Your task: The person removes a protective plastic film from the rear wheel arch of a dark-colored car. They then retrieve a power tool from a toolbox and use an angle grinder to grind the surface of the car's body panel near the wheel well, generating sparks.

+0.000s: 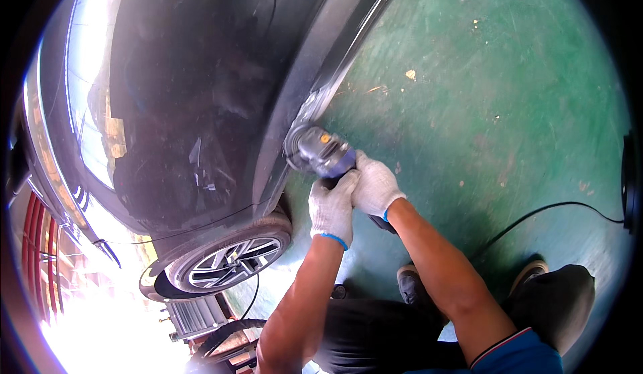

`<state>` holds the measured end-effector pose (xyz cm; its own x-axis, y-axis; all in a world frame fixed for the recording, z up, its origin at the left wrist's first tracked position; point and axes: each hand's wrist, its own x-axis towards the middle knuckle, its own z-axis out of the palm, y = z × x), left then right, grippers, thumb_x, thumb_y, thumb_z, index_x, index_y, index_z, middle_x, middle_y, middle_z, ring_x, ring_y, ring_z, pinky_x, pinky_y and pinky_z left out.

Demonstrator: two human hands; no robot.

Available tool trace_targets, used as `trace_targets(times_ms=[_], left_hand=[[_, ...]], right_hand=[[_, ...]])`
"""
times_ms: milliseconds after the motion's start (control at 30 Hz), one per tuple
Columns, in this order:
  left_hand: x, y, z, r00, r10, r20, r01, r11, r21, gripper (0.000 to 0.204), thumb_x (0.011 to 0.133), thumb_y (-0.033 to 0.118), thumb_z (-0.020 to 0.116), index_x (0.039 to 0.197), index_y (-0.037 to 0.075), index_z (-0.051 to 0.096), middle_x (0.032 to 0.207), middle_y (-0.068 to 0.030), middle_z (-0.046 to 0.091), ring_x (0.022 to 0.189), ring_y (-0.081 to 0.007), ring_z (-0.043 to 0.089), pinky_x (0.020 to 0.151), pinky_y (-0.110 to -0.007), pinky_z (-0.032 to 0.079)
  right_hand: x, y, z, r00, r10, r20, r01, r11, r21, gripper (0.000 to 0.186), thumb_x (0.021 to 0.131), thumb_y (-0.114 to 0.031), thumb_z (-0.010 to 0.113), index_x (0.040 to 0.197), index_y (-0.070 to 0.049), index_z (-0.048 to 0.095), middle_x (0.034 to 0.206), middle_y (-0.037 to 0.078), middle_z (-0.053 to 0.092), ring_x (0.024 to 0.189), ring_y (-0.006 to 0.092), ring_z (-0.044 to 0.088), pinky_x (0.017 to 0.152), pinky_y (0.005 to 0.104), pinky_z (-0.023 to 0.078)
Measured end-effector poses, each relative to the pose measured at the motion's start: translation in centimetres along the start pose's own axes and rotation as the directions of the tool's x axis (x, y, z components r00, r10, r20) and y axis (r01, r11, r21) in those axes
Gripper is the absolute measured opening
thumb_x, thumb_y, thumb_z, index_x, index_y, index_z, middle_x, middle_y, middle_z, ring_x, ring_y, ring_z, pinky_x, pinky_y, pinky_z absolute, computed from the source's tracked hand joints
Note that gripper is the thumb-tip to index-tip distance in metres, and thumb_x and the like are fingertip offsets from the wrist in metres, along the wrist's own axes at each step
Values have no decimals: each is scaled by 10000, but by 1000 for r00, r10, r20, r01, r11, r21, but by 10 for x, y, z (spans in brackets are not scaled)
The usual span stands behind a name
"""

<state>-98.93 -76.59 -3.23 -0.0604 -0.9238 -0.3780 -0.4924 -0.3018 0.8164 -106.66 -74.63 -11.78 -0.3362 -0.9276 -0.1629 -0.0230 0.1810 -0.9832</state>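
A blue and black angle grinder is in my two hands, its round disc end against the lower sill of a dark car. The sill has a pale, scraped patch there. My left hand, in a white knit glove with a blue cuff, is closed around the tool's near end. Just to the right, my right hand, gloved alike, is closed on the body. The gloves hide part of the grip. The disc is blurred.
The car's dark side panel fills the left, with a spoked wheel below it. A black cable crosses the green floor at right. My shoes are below my arms. A grey ribbed object stands near the wheel.
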Motion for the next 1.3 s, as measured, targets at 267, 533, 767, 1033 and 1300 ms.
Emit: trace_targets(times_ms=[267,533,767,1033,1300], left_hand=[[-4,-2,-5,999,-7,-42,5,1000,-29,412,830,225,799,1094,-50,642,936,-75,659,771,-143,580,648,-318,481],[-6,-1,-5,998,-31,-45,31,999,-10,391,842,242,775,1091,-33,653,927,-70,657,753,-136,575,629,-312,465],[-13,4,-5,997,-59,-51,57,998,-40,412,840,260,787,1101,-33,661,929,-55,657,777,-133,575,660,-309,473],[-5,8,-1,995,-63,76,53,990,129,443,865,266,764,1202,10,634,1103,-82,669,996,-183,623,859,-359,500],[-7,17,8,986,80,145,-91,993,69,348,864,228,751,1104,-8,664,980,-49,658,862,-133,571,740,-318,454]], right_hand=[[-5,-11,-2,997,63,53,-63,998,1,485,746,-185,731,1170,-22,560,955,284,695,956,464,672,834,507,540],[-6,-11,-4,994,41,106,-37,998,-41,508,774,-321,703,1134,6,554,959,276,708,947,437,696,841,499,551],[-8,-17,-2,983,86,165,-79,996,-47,507,773,-308,703,1143,8,561,975,277,708,963,437,693,858,490,550],[-1,3,-5,999,38,21,-39,997,70,534,765,-314,726,1156,17,576,990,291,703,969,442,687,865,494,547],[2,7,-9,997,58,-60,-44,976,215,546,763,-325,732,1151,28,581,1003,303,695,992,447,680,885,495,538]])
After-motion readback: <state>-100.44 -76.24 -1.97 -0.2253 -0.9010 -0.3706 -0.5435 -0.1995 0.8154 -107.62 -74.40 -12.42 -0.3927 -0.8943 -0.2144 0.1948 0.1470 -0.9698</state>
